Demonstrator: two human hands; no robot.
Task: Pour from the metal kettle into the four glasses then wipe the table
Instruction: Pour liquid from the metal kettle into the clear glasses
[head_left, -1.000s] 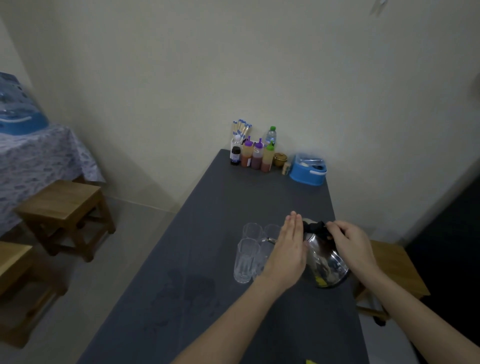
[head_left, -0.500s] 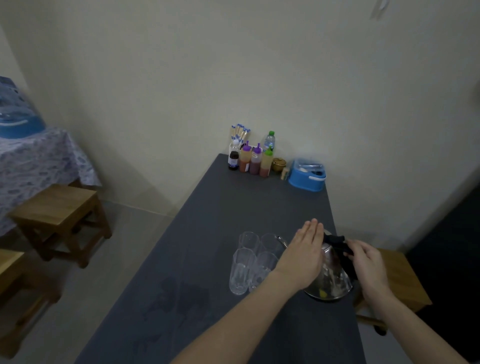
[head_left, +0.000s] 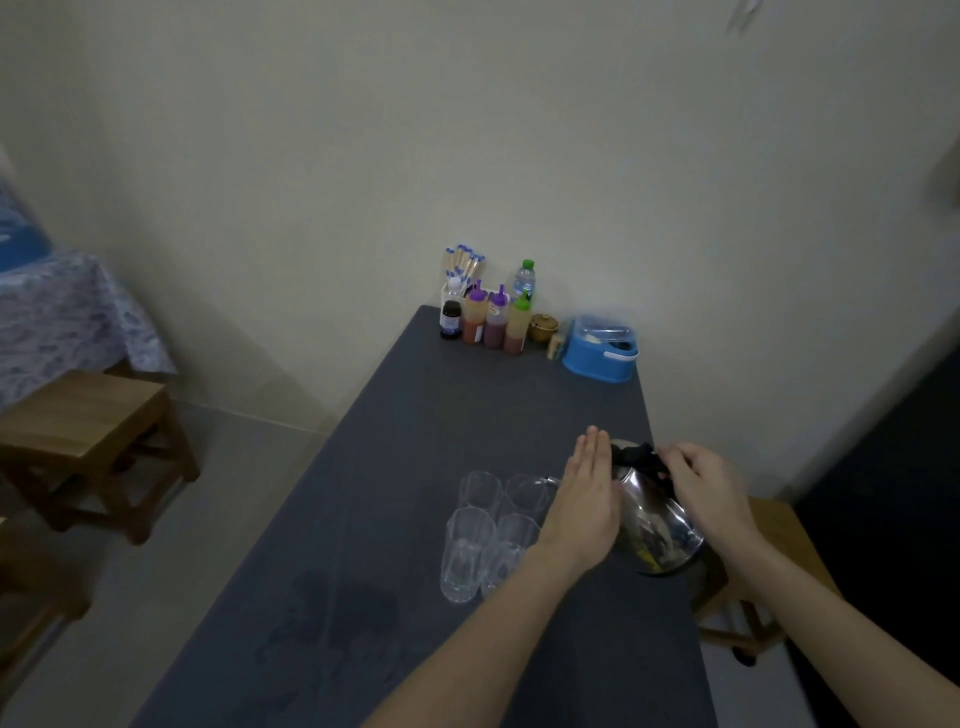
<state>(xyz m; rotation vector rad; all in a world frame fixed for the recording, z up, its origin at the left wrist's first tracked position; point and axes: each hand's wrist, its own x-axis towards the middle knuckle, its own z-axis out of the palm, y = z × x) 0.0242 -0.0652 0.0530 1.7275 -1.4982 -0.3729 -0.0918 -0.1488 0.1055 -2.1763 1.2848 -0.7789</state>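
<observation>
While the right hand (head_left: 698, 480) is closed on the black handle of the metal kettle (head_left: 657, 525), the left hand (head_left: 584, 499) lies flat and open, fingers together, against the kettle's side nearest the four glasses (head_left: 491, 535)

Kettle: standing or barely tilted near the right edge of the surface (head_left: 467, 415), spout toward the glasses; contents not visible

Glasses: clear, upright, clustered two by two, just left of the kettle, the left forearm passing over the near pair; fill level cannot be told

Risks, as judgement: the glasses stand tightly packed, so a stream aimed at one may splash into or between neighbours; the left forearm may knock the near pair over; if the kettle is hot, the flat palm may flinch and jolt the pour

Surface: dark grey, long, with darker damp-looking patches (head_left: 343, 618) on the near part; sauce bottles (head_left: 491, 322) and a blue container (head_left: 600, 353) at the far end by the wall

Room: pale walls, wooden stools (head_left: 88, 436), a patterned cloth at left
</observation>
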